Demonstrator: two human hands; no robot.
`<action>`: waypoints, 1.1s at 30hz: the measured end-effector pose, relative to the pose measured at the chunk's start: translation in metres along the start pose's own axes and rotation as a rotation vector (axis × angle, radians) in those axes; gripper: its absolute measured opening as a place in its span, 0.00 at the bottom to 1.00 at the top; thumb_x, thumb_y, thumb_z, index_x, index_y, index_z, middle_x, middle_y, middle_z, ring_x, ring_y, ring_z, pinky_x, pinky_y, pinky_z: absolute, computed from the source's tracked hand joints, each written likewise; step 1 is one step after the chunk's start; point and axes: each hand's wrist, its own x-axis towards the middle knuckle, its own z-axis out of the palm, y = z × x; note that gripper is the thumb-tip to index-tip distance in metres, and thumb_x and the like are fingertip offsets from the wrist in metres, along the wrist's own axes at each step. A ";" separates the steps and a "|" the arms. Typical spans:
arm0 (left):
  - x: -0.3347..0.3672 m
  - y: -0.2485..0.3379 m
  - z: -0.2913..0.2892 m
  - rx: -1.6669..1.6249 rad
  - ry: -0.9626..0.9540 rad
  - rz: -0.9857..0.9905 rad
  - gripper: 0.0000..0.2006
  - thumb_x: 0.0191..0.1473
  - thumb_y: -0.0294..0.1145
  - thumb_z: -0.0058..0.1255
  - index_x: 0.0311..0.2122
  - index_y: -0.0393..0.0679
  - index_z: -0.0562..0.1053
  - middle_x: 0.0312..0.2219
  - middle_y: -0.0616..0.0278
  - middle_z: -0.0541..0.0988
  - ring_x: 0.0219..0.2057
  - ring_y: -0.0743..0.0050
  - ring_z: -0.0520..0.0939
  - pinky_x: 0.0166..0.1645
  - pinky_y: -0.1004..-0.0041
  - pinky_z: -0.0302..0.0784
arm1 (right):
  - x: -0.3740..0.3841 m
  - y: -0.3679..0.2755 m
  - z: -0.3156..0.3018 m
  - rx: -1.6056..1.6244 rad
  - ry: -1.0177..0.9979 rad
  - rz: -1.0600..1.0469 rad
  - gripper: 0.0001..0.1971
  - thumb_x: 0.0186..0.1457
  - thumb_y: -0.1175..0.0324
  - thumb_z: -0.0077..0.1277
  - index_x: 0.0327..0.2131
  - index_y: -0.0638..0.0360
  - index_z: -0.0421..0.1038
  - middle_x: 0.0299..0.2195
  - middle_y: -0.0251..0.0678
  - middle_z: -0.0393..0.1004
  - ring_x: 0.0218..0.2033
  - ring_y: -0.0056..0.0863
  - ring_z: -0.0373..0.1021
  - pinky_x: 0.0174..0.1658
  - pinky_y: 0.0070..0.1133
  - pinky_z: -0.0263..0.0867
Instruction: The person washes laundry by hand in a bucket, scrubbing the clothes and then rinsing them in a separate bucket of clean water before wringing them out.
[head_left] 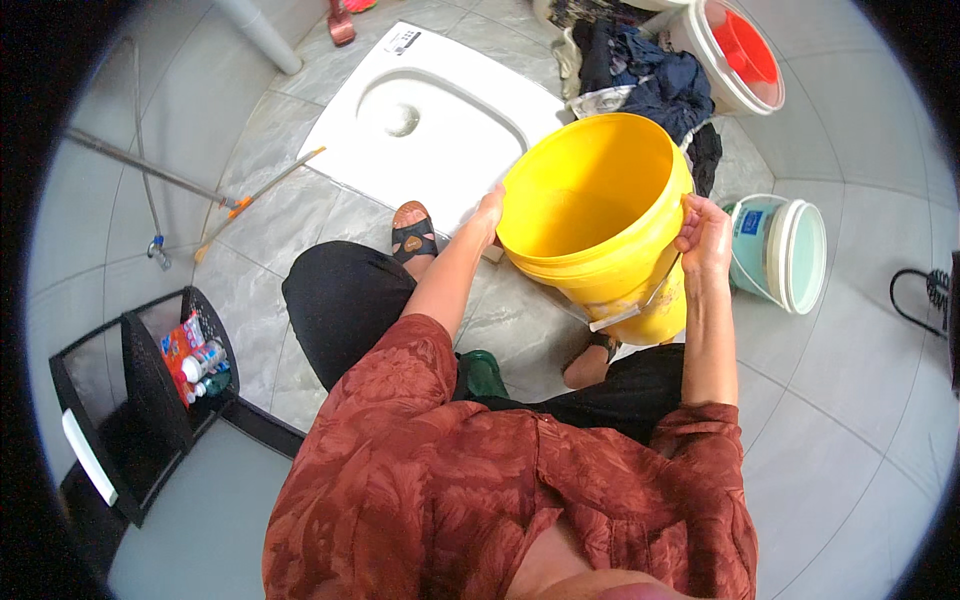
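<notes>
Between my two hands a large yellow bucket [600, 262] is tilted, its open mouth toward the far left and its base toward my right foot. My left hand [489, 213] grips the rim on the left side. On the right side my right hand [705, 235] is closed round the rim, near where the wire handle joins. The handle, with its white grip [618, 318], hangs down along the bucket's near side. Inside I see only bare yellow wall; part of the bottom is hidden. Beyond the bucket lies a white squat toilet [450, 150] set in the floor.
A heap of dark clothes [645, 75] lies behind the bucket, beside a white bucket [700, 50] with a red basin [748, 48] in it. A pale green bucket [775, 252] lies tipped at right. A squeegee [255, 205] and a black rack [150, 370] stand at left.
</notes>
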 end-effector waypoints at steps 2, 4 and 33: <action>0.000 0.001 -0.006 -0.052 -0.033 -0.038 0.26 0.59 0.46 0.20 0.52 0.36 0.58 0.48 0.52 0.66 0.47 0.59 0.70 0.50 0.66 0.65 | 0.004 -0.001 0.015 -0.045 -0.019 0.022 0.04 0.43 0.66 0.47 0.21 0.53 0.65 0.13 0.25 0.66 0.10 0.14 0.60 0.11 0.10 0.46; -0.013 0.009 -0.007 -0.047 0.017 -0.129 0.26 0.59 0.46 0.20 0.52 0.36 0.58 0.49 0.52 0.66 0.47 0.59 0.70 0.51 0.66 0.64 | 0.018 0.002 0.025 -0.082 -0.070 0.055 0.05 0.42 0.65 0.47 0.21 0.53 0.65 0.14 0.27 0.67 0.11 0.15 0.61 0.11 0.10 0.47; -0.031 -0.004 0.063 -0.375 -0.560 0.134 0.22 0.51 0.50 0.34 0.44 0.46 0.68 0.39 0.59 0.74 0.37 0.66 0.77 0.36 0.56 0.73 | 0.020 -0.065 0.147 -0.686 -0.196 -0.146 0.09 0.44 0.65 0.47 0.21 0.61 0.67 0.17 0.31 0.66 0.13 0.14 0.60 0.12 0.10 0.47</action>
